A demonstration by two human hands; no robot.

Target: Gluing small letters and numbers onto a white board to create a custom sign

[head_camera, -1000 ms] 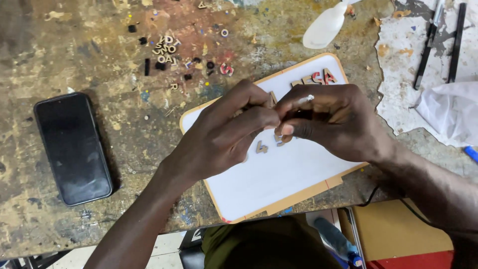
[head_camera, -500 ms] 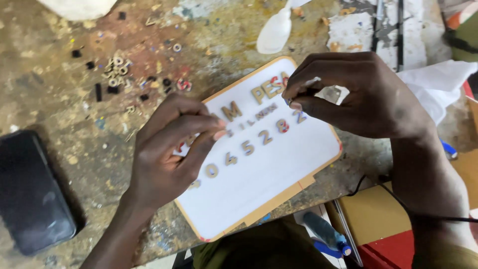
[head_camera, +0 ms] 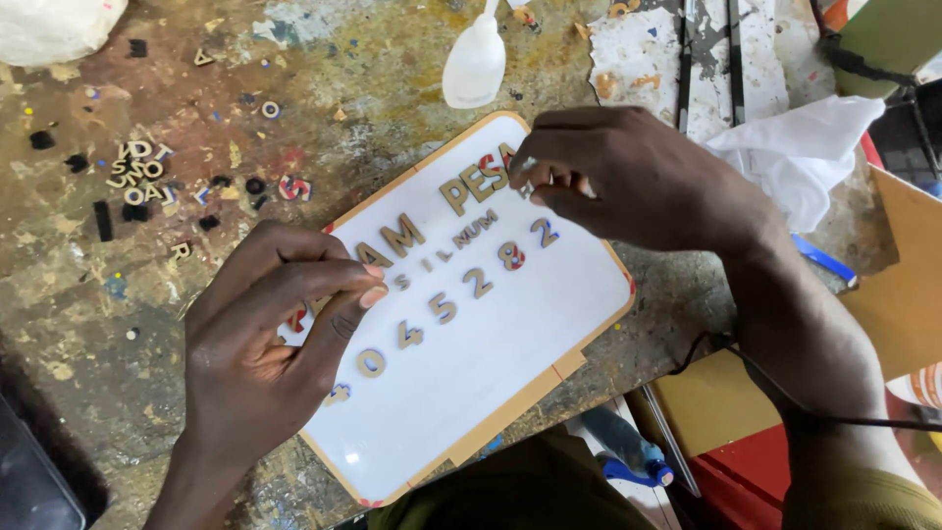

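Left hand [head_camera: 270, 344] sits on the white board [head_camera: 510, 363] at its nine o'clock edge, fingers curled and pressed together, fingertips [head_camera: 371, 294] touching the board's surface beside the small cut-out letters [head_camera: 432, 226]; whether anything is pinched there, I cannot tell. Right hand [head_camera: 638, 182] is over the board's one o'clock corner, thumb and fingers pinched close around something small and pale at the end of the top row of letters; too small to name. The board lies tilted on the stained workbench [head_camera: 324, 108], its wooden-coloured digits [head_camera: 442, 306] running in a slanted row across the middle; a white squeeze bottle [head_camera: 476, 64] lies just beyond the board at twelve o'clock; loose letter pieces [head_camera: 137, 175] are scattered at ten o'clock, well apart from both hands; a crumpled white cloth [head_camera: 800, 152] sits at two o'clock.
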